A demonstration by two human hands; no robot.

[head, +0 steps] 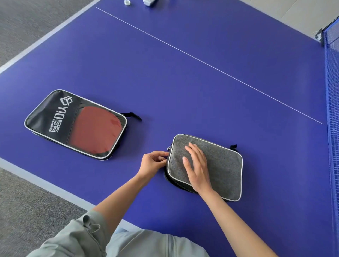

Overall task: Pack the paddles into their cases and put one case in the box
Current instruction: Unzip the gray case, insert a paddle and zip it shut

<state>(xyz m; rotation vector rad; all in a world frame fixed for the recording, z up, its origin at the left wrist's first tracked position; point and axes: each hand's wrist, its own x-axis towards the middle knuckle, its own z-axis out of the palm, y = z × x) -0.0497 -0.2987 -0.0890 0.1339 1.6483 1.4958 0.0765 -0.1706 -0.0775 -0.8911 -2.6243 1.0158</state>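
Grey case (218, 165): lies flat on the blue table (183, 73), a grey fabric pouch with pale piping around its rim and a small black loop at its far right corner. Its dark zipped side faces the person, and the zipper there looks partly undone along the near left edge, though the view is too small to be sure.

Right hand (197, 167): rests palm down on top of the grey case, fingers straight and spread, gripping nothing, pressing the lid flat.

Left hand (153, 162): sits at the left edge of the grey case, fingers curled with the fingertips pinching at the zipper side of the case, near a small metal pull at the far left corner.

Black case (55, 117): lies well to the left of the grey case, apart from both hands, flat on the table. It has white lettering, pale piping and a clear window.

Red paddle (95, 130): inside the black case, its red face showing through the window.

Net (332, 91): blue mesh, runs along the table to the right of the grey case.

White line (201, 60): crosses the table beyond the grey case.

Small white things (127, 2): at the far table edge, well beyond the grey case, too cropped to tell.
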